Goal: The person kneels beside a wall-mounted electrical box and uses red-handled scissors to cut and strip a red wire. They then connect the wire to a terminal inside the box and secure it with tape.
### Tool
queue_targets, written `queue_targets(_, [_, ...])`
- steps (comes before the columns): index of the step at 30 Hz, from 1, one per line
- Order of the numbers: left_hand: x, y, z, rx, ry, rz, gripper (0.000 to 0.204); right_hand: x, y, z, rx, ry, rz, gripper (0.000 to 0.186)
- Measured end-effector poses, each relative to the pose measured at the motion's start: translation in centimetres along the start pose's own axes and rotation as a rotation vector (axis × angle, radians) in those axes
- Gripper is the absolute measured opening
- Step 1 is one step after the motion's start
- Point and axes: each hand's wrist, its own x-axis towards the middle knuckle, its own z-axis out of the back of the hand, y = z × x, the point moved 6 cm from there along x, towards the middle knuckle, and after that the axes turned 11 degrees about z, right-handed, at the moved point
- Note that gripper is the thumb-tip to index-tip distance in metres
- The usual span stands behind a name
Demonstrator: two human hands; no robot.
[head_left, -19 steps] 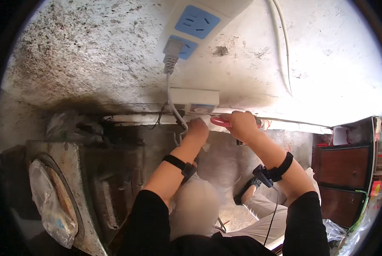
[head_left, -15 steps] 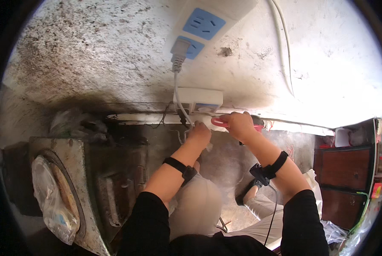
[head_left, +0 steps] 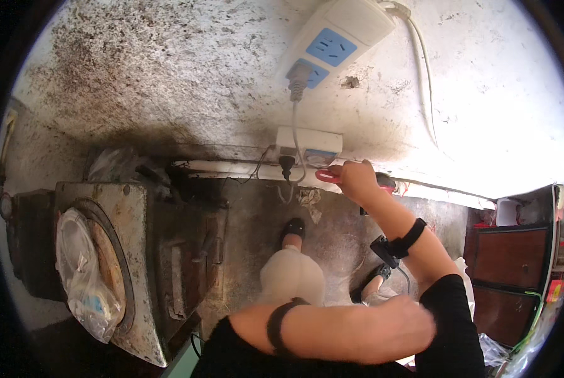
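My right hand point(head_left: 357, 179) grips a red-handled tool point(head_left: 328, 176) just below and right of a lower white socket unit point(head_left: 323, 142), where a black plug point(head_left: 287, 162) sits. A pale cord point(head_left: 297, 138) hangs from a plug in the upper white power strip point(head_left: 357, 25) with blue sockets, looping near the black plug. My left hand point(head_left: 408, 324) crosses low over my body toward my right sleeve, motion-blurred, with its fingers too smeared to read.
A rusty metal stove-like unit point(head_left: 140, 246) stands left, a plastic bag point(head_left: 89, 309) on its round top. A dark wooden cabinet point(head_left: 505, 258) stands right. The stained wall point(head_left: 168, 75) rises ahead. My knee point(head_left: 291, 277) and feet are over the concrete floor point(head_left: 338, 239).
My left hand has left the cord by the socket and swung down and right across my body. My right hand stays with the tool; the view has shifted slightly.
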Motion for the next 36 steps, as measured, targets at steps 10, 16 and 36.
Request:
queue_targets(10, [5.8, 11.4, -2.0, -1.261, 0.169, 0.013, 0.024, 0.7, 0.7, -1.1, -0.060, 0.100, 0.084, 0.034])
queue_targets(16, [6.7, 10.2, -1.9, -1.354, 0.255, -0.142, 0.020, -1.0, 1.0, 0.0, 0.007, -0.001, 0.057, 0.044])
queue_targets(36, [7.1, 11.3, -1.1, -1.370, 0.234, -0.058, 0.020, -1.7, 0.0, -1.4, -0.049, 0.018, 0.037, 0.041])
